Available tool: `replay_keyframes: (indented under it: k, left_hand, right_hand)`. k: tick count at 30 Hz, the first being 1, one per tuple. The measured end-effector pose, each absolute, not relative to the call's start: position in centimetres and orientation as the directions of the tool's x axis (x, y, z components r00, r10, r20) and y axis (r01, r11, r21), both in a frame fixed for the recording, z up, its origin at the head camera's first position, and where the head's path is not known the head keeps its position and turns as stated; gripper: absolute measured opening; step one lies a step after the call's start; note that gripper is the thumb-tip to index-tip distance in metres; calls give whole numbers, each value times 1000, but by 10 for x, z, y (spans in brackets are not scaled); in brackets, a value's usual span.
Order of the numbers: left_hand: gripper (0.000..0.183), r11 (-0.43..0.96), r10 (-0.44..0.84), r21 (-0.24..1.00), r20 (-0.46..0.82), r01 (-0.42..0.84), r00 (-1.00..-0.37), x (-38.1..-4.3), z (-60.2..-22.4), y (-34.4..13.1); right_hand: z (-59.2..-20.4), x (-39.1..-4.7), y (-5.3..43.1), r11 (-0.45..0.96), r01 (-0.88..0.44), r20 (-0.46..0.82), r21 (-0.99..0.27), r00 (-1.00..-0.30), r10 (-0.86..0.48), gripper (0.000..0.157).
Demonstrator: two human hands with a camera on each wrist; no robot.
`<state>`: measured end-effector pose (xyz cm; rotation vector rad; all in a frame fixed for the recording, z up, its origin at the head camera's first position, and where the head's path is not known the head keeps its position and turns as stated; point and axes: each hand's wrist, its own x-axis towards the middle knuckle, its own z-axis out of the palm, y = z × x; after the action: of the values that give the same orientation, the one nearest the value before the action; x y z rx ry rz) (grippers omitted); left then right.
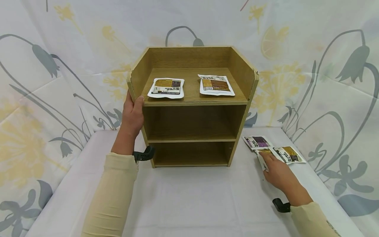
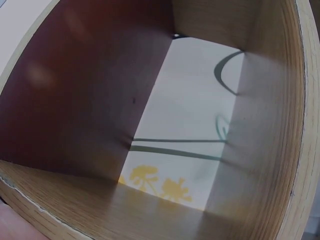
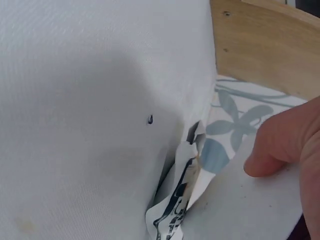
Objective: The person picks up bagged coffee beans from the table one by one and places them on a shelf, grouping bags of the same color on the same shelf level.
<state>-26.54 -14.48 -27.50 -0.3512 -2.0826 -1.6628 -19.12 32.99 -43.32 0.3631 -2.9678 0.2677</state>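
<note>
My left hand (image 1: 132,115) grips the left side panel of a small wooden shelf unit (image 1: 195,141), thumb at the front edge. In the left wrist view the unit's wooden compartment (image 2: 270,100) fills the frame, with only a bit of hand at the lower left corner. To the right of the unit, my right hand (image 1: 281,174) pinches a white-backed food packet (image 1: 262,161), fingers on top and thumb (image 3: 272,150) against its white side. Beside it on the table lie a purple-labelled packet (image 1: 257,142) and a yellow-labelled packet (image 1: 291,154).
Two printed white packets, the left one (image 1: 166,88) and the right one (image 1: 216,85), lie apart on the unit's top shelf. A white cloth covers the table (image 1: 195,197). Floral fabric (image 1: 311,82) hangs behind and at both sides.
</note>
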Motion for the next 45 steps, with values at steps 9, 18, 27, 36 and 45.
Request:
replay_keyframes:
  k: [9,18,27,36,45]
  left_hand:
    - [51,244,-79,847,502,472,-861,-265,-275,-144]
    - [53,246,-78,849,499,468,-863,-265,-275,-144]
    - [52,241,-81,851,496,466,-864,-265,-274,-143]
    - [51,230,-88,861,482,453,-872,-264,-274,-144]
    - [52,238,-84,862,478,448,-874,-265,-275,-144]
  right_hand:
    - [-425,-185,331,955,-269,332,-127,-918,-215,34]
    - [-410,-176,329,952,-269,351,-146,-914,-204,33]
    - [-391,-160,320,949,-247,384,-194,-910,-158,31]
    - [-385,-153,316,916,-293,482,-274,-866,-133,27]
    - [-367,-144,307,881,-323,502,-345,-857,-118,25]
